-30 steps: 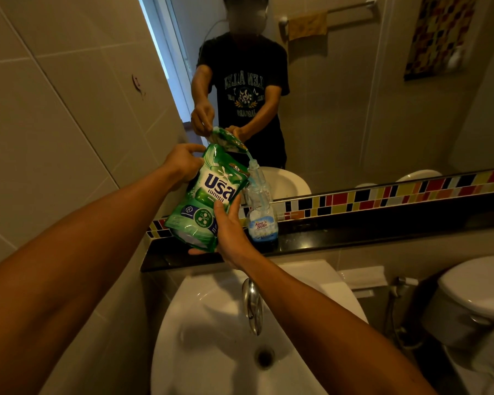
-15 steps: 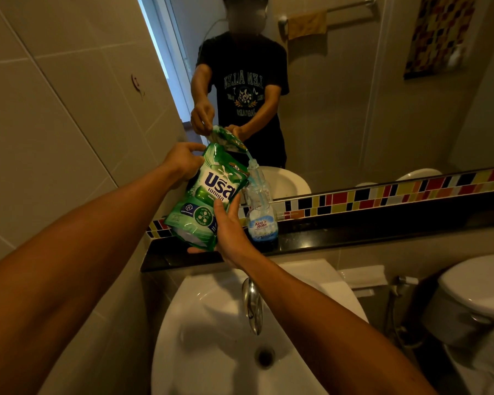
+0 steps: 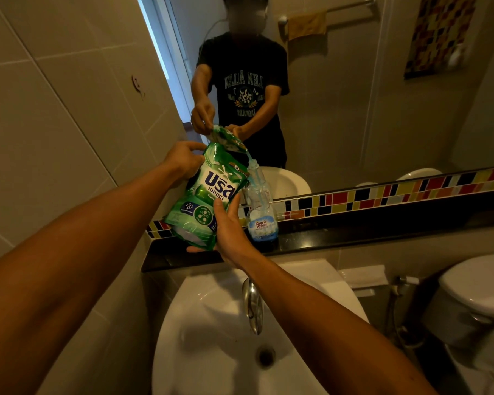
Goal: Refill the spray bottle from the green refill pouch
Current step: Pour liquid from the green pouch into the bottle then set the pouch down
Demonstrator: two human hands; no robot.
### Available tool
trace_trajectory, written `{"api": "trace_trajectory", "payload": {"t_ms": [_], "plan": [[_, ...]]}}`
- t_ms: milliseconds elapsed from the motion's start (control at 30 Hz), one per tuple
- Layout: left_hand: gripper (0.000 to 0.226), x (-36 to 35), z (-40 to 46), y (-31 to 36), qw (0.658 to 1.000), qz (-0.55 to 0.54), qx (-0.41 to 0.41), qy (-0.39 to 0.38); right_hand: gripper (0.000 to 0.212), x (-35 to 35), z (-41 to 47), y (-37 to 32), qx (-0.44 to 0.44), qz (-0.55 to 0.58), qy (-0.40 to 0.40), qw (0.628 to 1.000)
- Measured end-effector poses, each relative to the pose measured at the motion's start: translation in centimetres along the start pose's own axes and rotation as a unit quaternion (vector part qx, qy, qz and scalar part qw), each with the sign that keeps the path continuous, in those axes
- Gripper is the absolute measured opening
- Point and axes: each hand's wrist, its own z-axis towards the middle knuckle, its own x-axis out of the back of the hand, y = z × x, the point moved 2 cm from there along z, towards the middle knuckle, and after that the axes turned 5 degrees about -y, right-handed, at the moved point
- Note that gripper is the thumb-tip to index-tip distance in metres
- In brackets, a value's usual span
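Both hands tilt green refill pouch (image 3: 206, 195), spout over spray bottle (image 3: 260, 206) on black ledge (image 3: 354, 235).

- Left arm: bare forearm enters from lower left, extended forward and upward toward the wall side.
- Left hand (image 3: 183, 162): raised above the right, fingers curled, thumb forward, pinching the upper left edge of the green refill pouch (image 3: 208, 192).
- Right arm: bare forearm enters from lower right, angled up and inward, crossing in front of the body.
- Right hand (image 3: 228, 226): palm up beneath the pouch's lower end, thumb against its front face, fingers wrapped underneath, cradling it.
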Motion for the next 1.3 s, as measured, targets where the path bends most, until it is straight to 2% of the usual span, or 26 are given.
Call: {"api": "trace_trajectory", "payload": {"t_ms": [1100,1300], "plan": [[0.037,-0.5,0.6,0.3,1.000,0.002,0.004,-0.009,0.070,0.9,0.2,0.0,0.008,-0.005,0.010,1.000],[0.038,-0.7,0.6,0.0,1.000,0.001,0.004,-0.008,0.069,1.2,0.0,0.2,-0.005,0.011,-0.012,1.000]]}}
